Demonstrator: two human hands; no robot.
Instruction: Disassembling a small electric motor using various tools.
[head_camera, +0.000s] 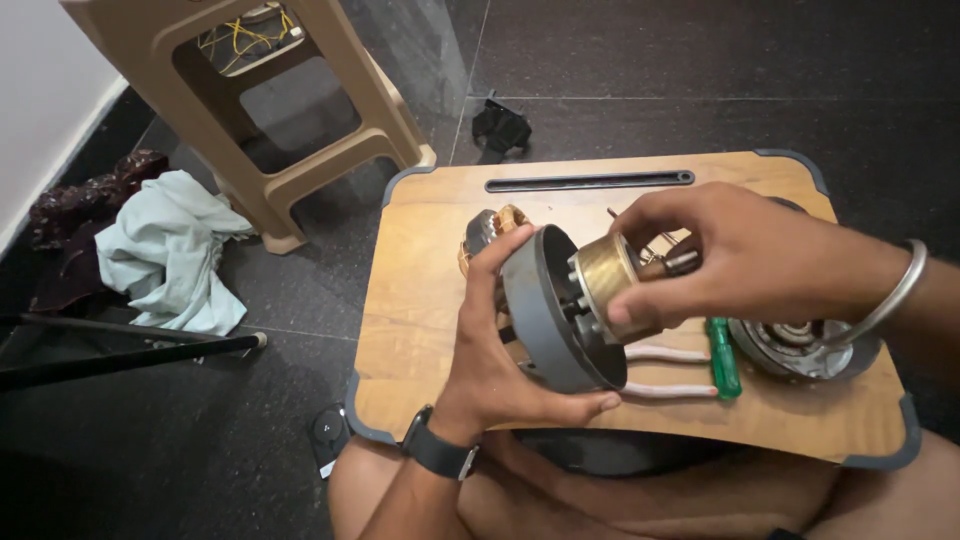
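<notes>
Left hand (490, 370) fingers clamp the grey housing (545, 310); right hand (740, 260) fingers pinch the brass rotor (605, 275) at its open face. Green screwdriver (722, 355) lies on the desk (420, 300); stool (250, 110) and cloth (165, 250) on the floor.

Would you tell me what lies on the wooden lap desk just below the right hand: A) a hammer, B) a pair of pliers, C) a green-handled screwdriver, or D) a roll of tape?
C: a green-handled screwdriver lies on the wooden lap desk just below the right hand.

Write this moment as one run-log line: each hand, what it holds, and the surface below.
left hand: holds grey round housing | right hand: grips brass cylinder | below: wooden lap tray, green screwdriver
</notes>
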